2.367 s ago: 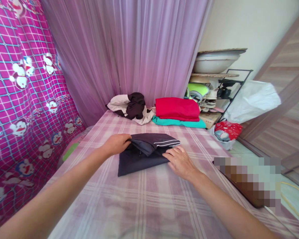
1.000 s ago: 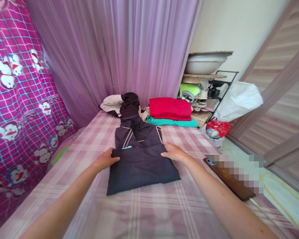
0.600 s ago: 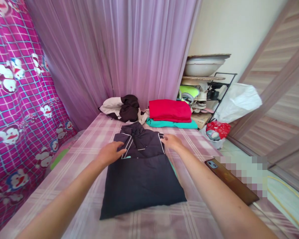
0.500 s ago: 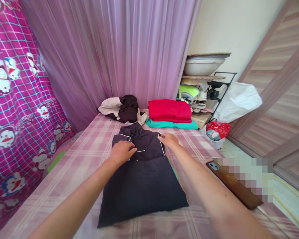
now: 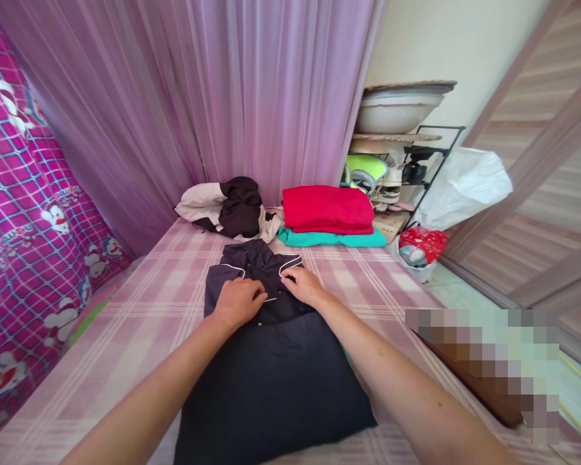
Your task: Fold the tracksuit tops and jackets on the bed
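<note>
A dark navy jacket (image 5: 271, 381) with a collar and thin white piping lies folded on the bed, collar end away from me. My left hand (image 5: 241, 301) rests on its upper left part, fingers loosely bent over the cloth and thumb apart. At the upper right, my right hand (image 5: 301, 284) pinches the jacket's white-piped edge, which is turned inward over the front. The undersides of the left fingers are hidden. Some green cloth shows slightly beside the jacket's right edge, near my right forearm.
A plaid bedsheet (image 5: 140, 336) covers the bed. Beyond the jacket are a grey-and-black garment bundle (image 5: 239, 210), folded red cloth (image 5: 326, 210) and teal cloth (image 5: 334, 239). A brown phone (image 5: 484, 387), partly blurred, lies at right. A rack (image 5: 436, 155) stands behind.
My right hand has moved left, bringing the jacket's right piped edge inward. My left hand stays at the same part of the jacket. The view has shifted slightly.
</note>
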### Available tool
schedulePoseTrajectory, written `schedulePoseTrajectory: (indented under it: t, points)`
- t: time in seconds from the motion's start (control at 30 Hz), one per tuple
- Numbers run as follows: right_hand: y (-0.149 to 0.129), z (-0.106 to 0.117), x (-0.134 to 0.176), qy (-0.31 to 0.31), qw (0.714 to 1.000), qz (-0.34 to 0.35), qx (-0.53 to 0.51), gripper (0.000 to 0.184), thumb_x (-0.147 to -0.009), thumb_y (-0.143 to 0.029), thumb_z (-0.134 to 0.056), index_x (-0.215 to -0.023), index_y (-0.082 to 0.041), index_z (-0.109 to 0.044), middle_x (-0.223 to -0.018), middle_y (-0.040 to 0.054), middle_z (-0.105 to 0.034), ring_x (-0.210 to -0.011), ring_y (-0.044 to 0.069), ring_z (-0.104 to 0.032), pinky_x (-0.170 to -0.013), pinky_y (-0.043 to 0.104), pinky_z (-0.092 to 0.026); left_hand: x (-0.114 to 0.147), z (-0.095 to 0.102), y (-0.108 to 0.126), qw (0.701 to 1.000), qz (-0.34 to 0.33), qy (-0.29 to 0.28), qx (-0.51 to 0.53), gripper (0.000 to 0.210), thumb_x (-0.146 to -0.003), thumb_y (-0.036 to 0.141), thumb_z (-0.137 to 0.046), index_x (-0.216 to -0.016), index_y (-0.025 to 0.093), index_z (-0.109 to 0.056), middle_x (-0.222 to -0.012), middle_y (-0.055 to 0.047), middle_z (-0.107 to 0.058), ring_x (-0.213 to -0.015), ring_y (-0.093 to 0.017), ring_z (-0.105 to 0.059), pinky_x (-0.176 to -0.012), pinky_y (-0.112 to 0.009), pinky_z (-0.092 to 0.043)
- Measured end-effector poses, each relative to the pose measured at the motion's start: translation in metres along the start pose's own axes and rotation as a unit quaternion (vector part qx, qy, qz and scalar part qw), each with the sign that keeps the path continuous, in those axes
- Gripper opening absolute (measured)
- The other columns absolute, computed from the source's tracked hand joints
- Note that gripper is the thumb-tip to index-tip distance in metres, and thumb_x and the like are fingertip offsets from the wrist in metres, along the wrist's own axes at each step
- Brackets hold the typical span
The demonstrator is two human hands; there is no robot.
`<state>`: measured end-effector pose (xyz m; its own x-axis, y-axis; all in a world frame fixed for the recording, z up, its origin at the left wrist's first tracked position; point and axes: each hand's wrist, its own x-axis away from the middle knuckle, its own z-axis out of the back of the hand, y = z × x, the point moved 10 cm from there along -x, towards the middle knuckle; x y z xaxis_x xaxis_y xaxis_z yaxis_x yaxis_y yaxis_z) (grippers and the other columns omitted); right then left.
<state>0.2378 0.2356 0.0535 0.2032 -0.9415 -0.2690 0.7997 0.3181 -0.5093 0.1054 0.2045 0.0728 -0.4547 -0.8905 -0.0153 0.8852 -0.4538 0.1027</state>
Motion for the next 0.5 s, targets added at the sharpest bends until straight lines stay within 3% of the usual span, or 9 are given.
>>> schedulePoseTrajectory:
  t: [0.17, 0.3, 0.4, 0.5]
  points:
    - [-0.018, -0.003, 0.010, 0.005, 0.998, 0.057, 0.010, 0.016, -0.089, -0.018, -0.057, -0.095, -0.022, -0.071, -0.104, 0.0041, -0.073, -0.098, 0.019, -0.065, -0.088, 0.031, -0.047, -0.032, 0.010, -0.014, 0.999, -0.016, 0.028, 0.022, 0.036, -0.093, 0.030, -0.044, -0.120, 0.025, -0.067, -0.126, -0.006, -0.068, -0.117, -0.024, -0.060, -0.100, -0.038, -0.043]
    - [-0.025, -0.003, 0.015, 0.018, 0.997, 0.081, 0.001, 0.016, -0.088, -0.015, -0.058, -0.096, -0.022, -0.071, -0.108, 0.0047, -0.072, -0.102, 0.018, -0.065, -0.091, 0.031, -0.046, -0.073, 0.005, -0.011, 0.993, -0.015, -0.003, 0.119, 0.043, -0.096, 0.036, -0.036, -0.127, 0.022, -0.062, -0.131, -0.005, -0.066, -0.120, -0.021, -0.060, -0.100, -0.033, -0.044]
    - [-0.030, -0.012, 0.014, -0.001, 0.995, 0.097, 0.016, 0.016, -0.090, -0.016, -0.057, -0.095, -0.021, -0.071, -0.105, 0.0047, -0.073, -0.101, 0.019, -0.065, -0.091, 0.031, -0.046, -0.101, -0.004, -0.004, 0.986, -0.005, -0.035, 0.166, 0.052, -0.090, 0.045, -0.048, -0.135, 0.019, -0.055, -0.124, -0.007, -0.069, -0.113, -0.023, -0.064, -0.095, -0.031, -0.048]
    - [-0.033, -0.020, 0.014, -0.026, 0.995, 0.095, 0.033, 0.016, -0.091, -0.017, -0.057, -0.095, -0.020, -0.072, -0.101, 0.0053, -0.074, -0.099, 0.019, -0.066, -0.089, 0.030, -0.046, -0.121, -0.018, 0.011, 0.981, -0.027, -0.064, 0.180, 0.059, -0.083, 0.034, -0.060, -0.139, 0.018, -0.050, -0.119, -0.007, -0.072, -0.108, -0.021, -0.066, -0.093, -0.028, -0.049]
